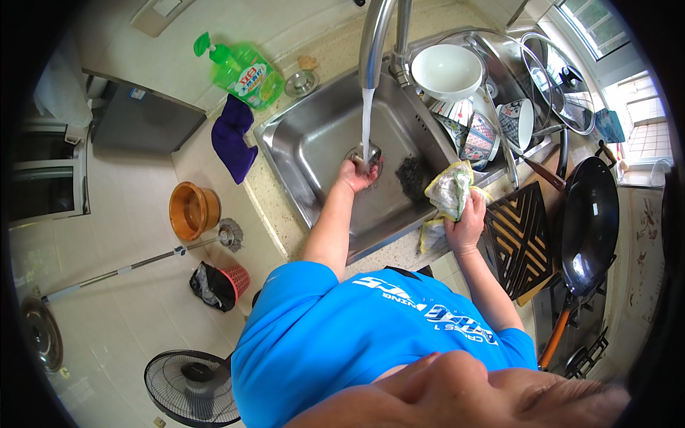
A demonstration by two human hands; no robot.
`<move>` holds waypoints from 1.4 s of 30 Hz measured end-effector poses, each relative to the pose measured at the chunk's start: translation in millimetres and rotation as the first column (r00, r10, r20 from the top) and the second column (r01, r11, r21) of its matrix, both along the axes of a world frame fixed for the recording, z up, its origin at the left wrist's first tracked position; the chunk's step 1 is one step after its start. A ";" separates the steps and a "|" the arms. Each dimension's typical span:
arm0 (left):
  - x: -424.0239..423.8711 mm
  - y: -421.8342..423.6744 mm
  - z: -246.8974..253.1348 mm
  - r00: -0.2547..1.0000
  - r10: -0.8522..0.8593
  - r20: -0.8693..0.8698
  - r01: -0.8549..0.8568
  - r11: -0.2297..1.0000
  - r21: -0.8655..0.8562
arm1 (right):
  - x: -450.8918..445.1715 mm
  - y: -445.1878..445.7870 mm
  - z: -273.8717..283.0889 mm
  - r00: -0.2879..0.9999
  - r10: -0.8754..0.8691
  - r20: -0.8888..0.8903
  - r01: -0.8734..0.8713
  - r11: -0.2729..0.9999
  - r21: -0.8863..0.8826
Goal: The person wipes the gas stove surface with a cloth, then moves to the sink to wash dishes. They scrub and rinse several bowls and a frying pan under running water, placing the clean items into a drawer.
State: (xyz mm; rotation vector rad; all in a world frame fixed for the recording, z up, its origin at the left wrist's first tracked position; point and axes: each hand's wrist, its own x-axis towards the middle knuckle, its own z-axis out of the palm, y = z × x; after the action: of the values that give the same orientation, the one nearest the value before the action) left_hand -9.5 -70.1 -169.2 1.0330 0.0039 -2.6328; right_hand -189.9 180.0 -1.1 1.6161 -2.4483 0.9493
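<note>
Under the running water in the steel sink [326, 128], my left hand [359, 175] is palm up near the drain. Its fingers curl around a small shiny metal piece [373, 151], which looks like a drain strainer; the stream partly hides it. My right hand [466, 222] grips a crumpled pale dishcloth [448, 190] with yellow edging over the sink's right front rim. Part of the cloth hangs below against the counter edge. A dark mesh scrubber [410, 178] lies on the sink floor between my hands. Above, the curved faucet [376, 48] pours a steady stream.
Right of the sink, a white bowl [447, 72], patterned bowls [480, 140] and glass lids [559, 83] crowd the second basin. A black wok [590, 224] and slatted black mat [519, 241] stand farther right. Green soap bottle [249, 77], metal stopper [301, 84] and purple cloth [234, 139] sit left.
</note>
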 end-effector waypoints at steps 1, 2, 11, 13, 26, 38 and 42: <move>-3.5 2.4 7.7 0.995 0.024 -0.097 -0.019 0.999 0.047 | -0.5 0.6 -0.5 1.000 -0.003 -0.006 0.003 1.000 -0.003; -7.2 8.2 15.2 0.993 0.063 -0.098 -0.067 0.997 -0.039 | -0.5 1.6 -1.8 1.000 -0.007 -0.006 0.007 1.000 0.003; -2.4 13.1 13.6 0.917 -0.145 -0.371 0.099 0.985 -0.140 | 0.1 0.0 -1.1 1.000 -0.002 -0.001 0.002 1.000 0.009; -8.3 17.7 20.2 0.953 -0.142 -0.268 0.115 0.987 -0.115 | -0.3 0.7 -2.5 1.000 -0.006 -0.002 0.006 1.000 0.004; -14.6 11.3 1.1 0.993 0.025 -0.111 -0.044 0.986 -0.163 | 0.8 -0.1 -3.0 1.000 -0.003 -0.004 0.003 1.000 -0.006; 24.4 -31.8 -24.3 0.705 0.511 0.491 0.054 0.652 -0.757 | 1.5 -2.1 -2.0 1.000 0.012 -0.006 -0.012 0.999 -0.034; 11.1 -9.7 4.3 0.202 0.483 0.852 0.801 0.419 -0.428 | 0.4 2.0 -4.6 1.000 -0.016 -0.015 0.016 1.000 0.007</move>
State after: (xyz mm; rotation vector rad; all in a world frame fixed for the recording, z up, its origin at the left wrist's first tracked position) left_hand 1.6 -79.8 -164.9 1.9888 -1.7919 -0.9419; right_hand -189.5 182.1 -5.7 1.5973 -2.4538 0.9238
